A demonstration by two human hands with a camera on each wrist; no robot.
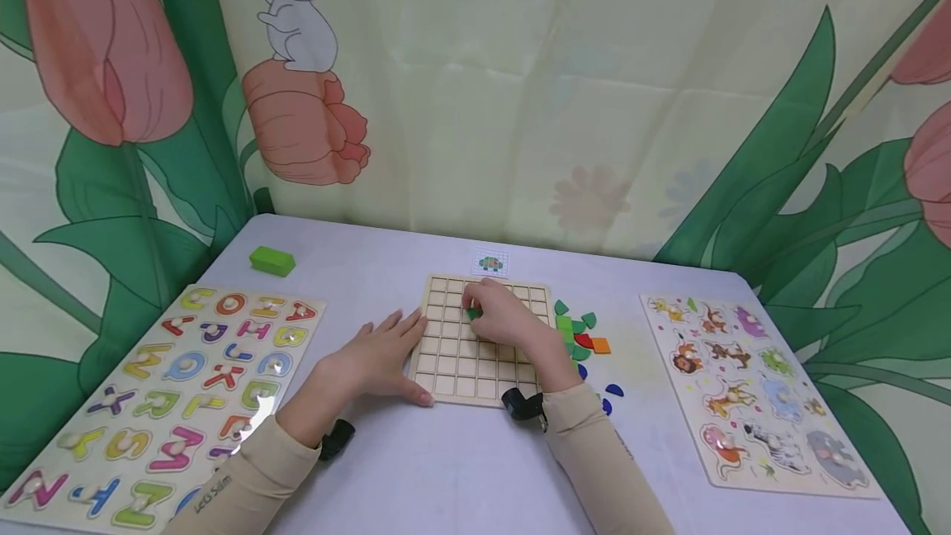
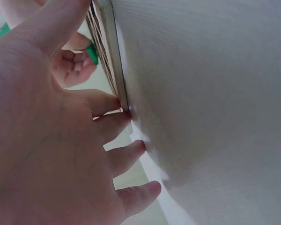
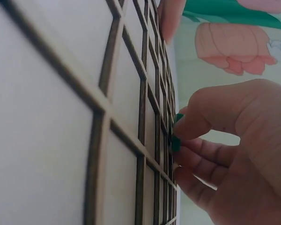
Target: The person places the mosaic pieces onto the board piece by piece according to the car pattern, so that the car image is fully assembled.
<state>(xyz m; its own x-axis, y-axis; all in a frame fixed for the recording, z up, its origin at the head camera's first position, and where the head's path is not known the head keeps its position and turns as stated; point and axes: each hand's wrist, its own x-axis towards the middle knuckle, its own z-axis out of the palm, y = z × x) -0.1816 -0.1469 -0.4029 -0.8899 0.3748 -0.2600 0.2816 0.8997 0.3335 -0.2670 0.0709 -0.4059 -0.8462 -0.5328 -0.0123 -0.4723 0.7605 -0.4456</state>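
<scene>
A wooden grid board point(image 1: 453, 370) lies on the table in front of the person. Over its upper middle cells the right hand point(image 1: 508, 316) pinches a small dark green piece point(image 3: 177, 133) between thumb and fingers, right at the grid in the right wrist view. The left hand point(image 1: 382, 357) rests at the board's left edge, its fingers spread and fairly straight, fingertips against the side of the board in the left wrist view. Just beyond the board lies a small card point(image 1: 490, 263) with a green turtle-like pattern on a grid.
Loose pieces lie right of the board: green ones point(image 1: 589, 319), a red one point(image 1: 584, 341), an orange square point(image 1: 601, 346) and blue half-rounds point(image 1: 613, 390). A letter puzzle point(image 1: 245, 329) sits left, an animal puzzle point(image 1: 750, 370) right. A green block point(image 1: 272, 261) stands far left.
</scene>
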